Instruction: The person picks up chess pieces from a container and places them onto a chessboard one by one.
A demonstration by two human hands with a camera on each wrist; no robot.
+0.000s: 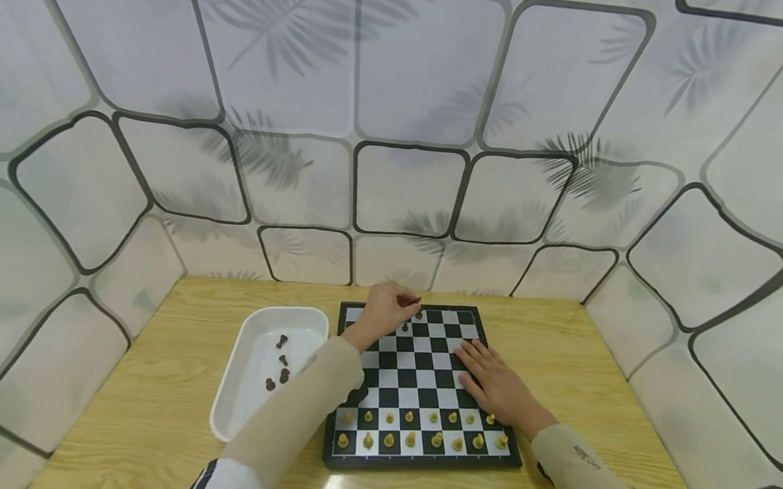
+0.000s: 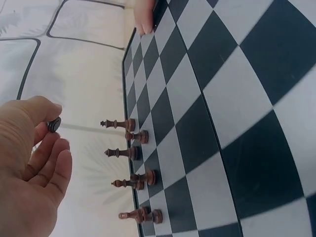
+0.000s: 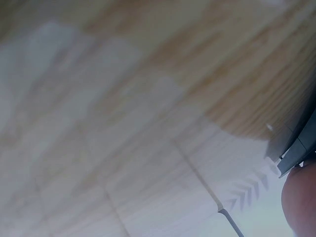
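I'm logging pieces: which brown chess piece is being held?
The small brown chess piece pinched in the left hand, near the far edge of the black-and-white chessboard; the other brown pieces are on the board or in the white tray.

This is a small, booth-like indoor nook; whether in a home or a workplace cannot be told; pale walls [image 1: 412,70] printed with dark-outlined panels and grey fronds enclose a wood-grain table [image 1: 162,380] on three sides; a chessboard [image 1: 416,379] lies on it.
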